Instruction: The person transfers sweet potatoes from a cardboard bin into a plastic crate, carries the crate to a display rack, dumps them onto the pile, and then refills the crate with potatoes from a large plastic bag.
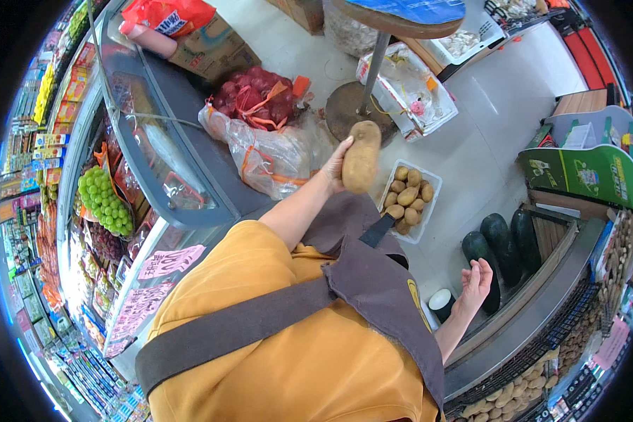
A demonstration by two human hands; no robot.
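Observation:
A large, long potato (362, 158) is gripped in my left hand (338, 164), held out in front of me at the end of my outstretched arm. Just beyond it and to the right, a white plastic basket (424, 224) on the floor contains several smaller potatoes (407, 196). My right hand (475, 282) is empty, its fingers loosely curled and apart. Beneath and beside that hand lie several dark green winter melons (498, 242). A cut melon piece (441, 301) with a pale face sits just left of my right wrist.
At left stand a glass-sided display case (190, 208) and green grapes (105, 200). A net bag of red onions (258, 95) lies near a clear plastic bag (274, 158). A metal post (375, 68) rises from a round base. Beyond are a white box (438, 118) and green display stand (580, 174).

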